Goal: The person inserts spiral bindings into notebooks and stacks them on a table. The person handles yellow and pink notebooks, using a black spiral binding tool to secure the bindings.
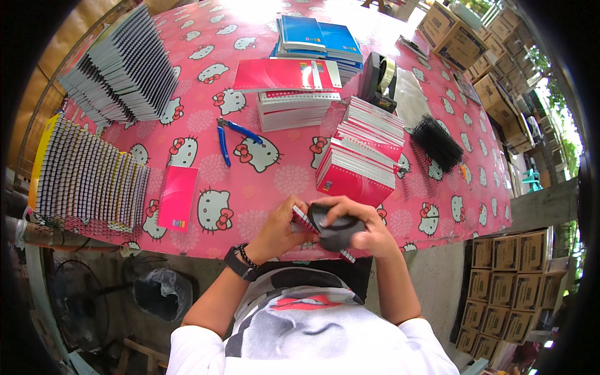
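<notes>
So | left hand (286,230) pinching spiral notebook (304,216) at table's (250,187) near edge | right hand (359,226) wrapped round black rounded tool (340,237) over it | notebook probably light, bendy, slick-covered; best gripped beside coiled spine

Pink leads, with black, blue and yellow accents

Between the left hand (284,228) and the right hand (357,220), a booklet (304,218) shows red and white; the rounded object (337,232) under the right fingers is plain black. Beyond both hands, the tablecloth (281,178) is pink, patterned with white cat faces, red bows and paler flowers. Left of the left hand, a notebook (178,199) is pink and a coil-bound stack (87,175) yellow-edged. Far ahead, notebooks (340,39) are blue.
</notes>
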Available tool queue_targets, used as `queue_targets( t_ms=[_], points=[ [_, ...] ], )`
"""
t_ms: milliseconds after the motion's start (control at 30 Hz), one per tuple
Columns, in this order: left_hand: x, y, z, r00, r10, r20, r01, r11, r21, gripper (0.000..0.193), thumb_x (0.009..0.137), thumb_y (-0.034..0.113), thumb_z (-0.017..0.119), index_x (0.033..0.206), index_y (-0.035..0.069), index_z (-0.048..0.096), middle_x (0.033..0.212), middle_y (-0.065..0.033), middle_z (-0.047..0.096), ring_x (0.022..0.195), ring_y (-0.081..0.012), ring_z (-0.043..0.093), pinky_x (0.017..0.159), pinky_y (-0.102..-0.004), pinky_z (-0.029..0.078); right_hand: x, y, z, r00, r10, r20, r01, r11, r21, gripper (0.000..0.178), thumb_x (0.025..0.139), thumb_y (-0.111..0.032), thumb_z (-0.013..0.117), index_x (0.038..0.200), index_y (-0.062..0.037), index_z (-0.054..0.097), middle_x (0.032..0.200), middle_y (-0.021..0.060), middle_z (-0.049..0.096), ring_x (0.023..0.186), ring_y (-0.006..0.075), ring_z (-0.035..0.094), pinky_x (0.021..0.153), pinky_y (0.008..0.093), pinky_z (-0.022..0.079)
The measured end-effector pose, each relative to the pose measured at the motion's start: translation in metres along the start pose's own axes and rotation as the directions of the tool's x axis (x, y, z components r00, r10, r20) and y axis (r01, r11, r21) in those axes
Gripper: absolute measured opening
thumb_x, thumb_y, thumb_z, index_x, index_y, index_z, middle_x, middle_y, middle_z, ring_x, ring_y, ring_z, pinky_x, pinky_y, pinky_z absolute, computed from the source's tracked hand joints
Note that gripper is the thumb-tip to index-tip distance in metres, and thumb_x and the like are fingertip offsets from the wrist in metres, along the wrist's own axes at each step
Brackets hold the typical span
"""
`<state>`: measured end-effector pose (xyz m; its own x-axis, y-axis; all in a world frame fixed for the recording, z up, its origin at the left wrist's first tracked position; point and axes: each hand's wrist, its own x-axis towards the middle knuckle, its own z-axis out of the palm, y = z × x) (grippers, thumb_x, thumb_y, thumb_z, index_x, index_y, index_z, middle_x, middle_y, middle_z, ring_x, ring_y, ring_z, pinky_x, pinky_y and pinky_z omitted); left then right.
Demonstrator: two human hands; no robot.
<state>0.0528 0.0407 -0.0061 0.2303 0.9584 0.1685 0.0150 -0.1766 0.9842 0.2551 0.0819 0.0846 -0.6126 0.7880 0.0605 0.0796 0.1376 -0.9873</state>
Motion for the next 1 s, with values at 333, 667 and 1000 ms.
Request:
queue_targets(
  t_ms=[333, 667, 1000],
  points=[
    [0.001, 0.004, -0.001, 0.999, 0.041, -0.019, -0.04, 0.998, 0.058, 0.049, 0.069, 0.017, 0.085, 0.099, 0.009, 0.046, 0.089, -0.0036, 0.055, 0.079, -0.0143, 0.055, 0.069, -0.0291, 0.047, -0.016, 0.007, -0.006, 0.985, -0.026, -0.169, 0.04, 0.996, 0.081, 0.058, 0.071, -0.051, 0.073, 0.102, -0.0031, 0.064, 0.128, 0.0179, 0.054, 0.117, 0.0282, 0.051, 0.1, 0.0394, 0.037],
    [0.015, 0.045, 0.007, 0.993, 0.066, -0.1, -0.07, 0.997, -0.034, 0.029, 0.08, 0.007, 0.074, 0.102, 0.002, 0.055, 0.09, -0.0043, 0.058, 0.084, -0.0123, 0.059, 0.075, -0.0267, 0.05, -0.108, 0.061, -0.094, 0.535, -0.441, -0.721, -0.663, 0.31, -0.681, 0.056, 0.074, -0.042, 0.076, 0.112, -0.0043, 0.06, 0.131, 0.0197, 0.051, 0.127, 0.0352, 0.038, 0.105, 0.0466, 0.029],
    [0.012, 0.082, 0.019, 0.988, 0.096, -0.117, -0.104, 0.993, -0.061, 0.019, 0.077, -0.001, 0.074, 0.092, 0.0, 0.063, 0.088, -0.0062, 0.067, 0.082, -0.0099, 0.064, 0.073, -0.0241, 0.053, -0.024, -0.027, 0.023, 0.916, -0.258, -0.307, 0.174, 0.946, -0.274, 0.026, 0.075, -0.008, 0.078, 0.094, -0.0015, 0.062, 0.078, 0.0057, 0.06, 0.075, 0.0151, 0.061, 0.063, 0.0281, 0.048]
  ],
)
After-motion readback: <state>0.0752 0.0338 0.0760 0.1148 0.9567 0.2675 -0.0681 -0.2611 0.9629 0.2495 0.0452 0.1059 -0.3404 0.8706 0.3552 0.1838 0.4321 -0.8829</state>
